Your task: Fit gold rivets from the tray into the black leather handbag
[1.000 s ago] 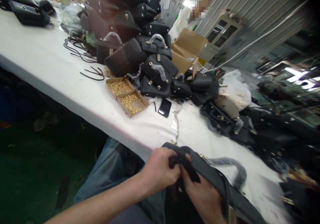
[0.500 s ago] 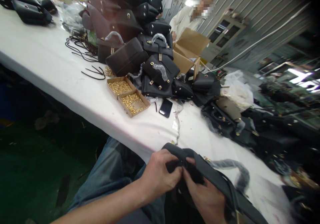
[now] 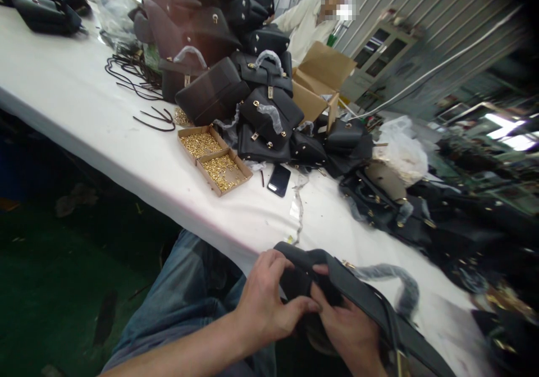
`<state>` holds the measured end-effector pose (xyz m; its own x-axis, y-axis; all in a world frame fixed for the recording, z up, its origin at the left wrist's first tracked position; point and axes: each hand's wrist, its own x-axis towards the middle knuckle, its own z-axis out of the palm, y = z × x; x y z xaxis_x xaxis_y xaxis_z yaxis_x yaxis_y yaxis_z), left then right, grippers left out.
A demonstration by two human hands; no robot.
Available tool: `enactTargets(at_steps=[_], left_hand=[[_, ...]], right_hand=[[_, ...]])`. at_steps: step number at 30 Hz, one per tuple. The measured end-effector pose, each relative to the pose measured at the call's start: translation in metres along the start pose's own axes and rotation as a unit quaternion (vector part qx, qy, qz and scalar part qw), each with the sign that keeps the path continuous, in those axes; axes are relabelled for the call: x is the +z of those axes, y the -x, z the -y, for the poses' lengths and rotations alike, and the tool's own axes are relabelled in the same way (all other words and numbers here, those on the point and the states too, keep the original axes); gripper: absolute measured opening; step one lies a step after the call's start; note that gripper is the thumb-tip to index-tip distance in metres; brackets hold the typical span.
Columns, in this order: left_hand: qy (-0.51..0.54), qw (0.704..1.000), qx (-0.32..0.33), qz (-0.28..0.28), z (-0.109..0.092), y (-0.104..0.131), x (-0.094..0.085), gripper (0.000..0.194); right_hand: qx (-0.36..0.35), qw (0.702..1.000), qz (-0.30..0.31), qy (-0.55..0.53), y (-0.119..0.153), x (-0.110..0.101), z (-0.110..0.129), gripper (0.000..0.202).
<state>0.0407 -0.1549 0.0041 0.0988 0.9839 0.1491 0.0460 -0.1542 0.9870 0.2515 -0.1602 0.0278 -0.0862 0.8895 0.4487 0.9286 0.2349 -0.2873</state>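
A black handbag [image 3: 357, 287] with gold fittings lies tilted over the table's near edge and my lap. Clear plastic wraps its handle [image 3: 391, 278], which sticks out to the right. My left hand [image 3: 269, 298] is at the bag's left end, fingers curled over its side and thumb stretched toward the other hand. My right hand [image 3: 349, 329] grips the same end from below, its thumb and fingers pinching the black material. Whether a small part sits between the fingertips is hidden.
Beyond the bag, a phone [image 3: 278, 180] lies beside cardboard trays [image 3: 223, 189] of small gold fittings. Black handbags [image 3: 214, 93] pile up behind them. Dark cords [image 3: 158, 119] lie at left, an open carton [image 3: 311, 104] at the back. A person in a light shirt [image 3: 305, 26] stands behind it.
My left hand's index finger and thumb have spread apart, the thumb moving down and right. My right hand keeps its grip on the bag. The view has shifted slightly.
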Motion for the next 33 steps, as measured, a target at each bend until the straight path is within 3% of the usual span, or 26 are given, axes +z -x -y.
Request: enactTargets(at_steps=[7,11,16,23,27,33], left_hand=[[-0.053,0.997,0.047,0.009,-0.01,-0.002,-0.002,0.032],[-0.091,0.993,0.069,0.012,-0.014,-0.006,-0.001,0.03],[-0.066,0.993,0.079,0.053,-0.009,-0.008,-0.01,0.055],[-0.033,0.993,0.064,0.091,0.012,-0.002,-0.019,0.078],[-0.024,0.992,0.065,0.103,0.015,-0.002,-0.02,0.068],[-0.056,0.99,0.08,0.102,0.009,-0.015,-0.024,0.034]], right_hand=[[-0.057,0.998,0.029,0.008,-0.004,-0.001,-0.006,0.024],[-0.039,0.998,0.044,0.003,0.0,-0.004,-0.016,0.025],[-0.034,0.997,0.063,-0.02,0.0,-0.011,-0.023,0.024],[0.014,1.0,0.021,-0.014,-0.009,-0.011,-0.004,0.029],[0.001,1.0,0.023,-0.011,-0.008,-0.01,-0.005,0.029],[0.025,0.999,0.023,-0.019,-0.002,-0.008,-0.013,0.027]])
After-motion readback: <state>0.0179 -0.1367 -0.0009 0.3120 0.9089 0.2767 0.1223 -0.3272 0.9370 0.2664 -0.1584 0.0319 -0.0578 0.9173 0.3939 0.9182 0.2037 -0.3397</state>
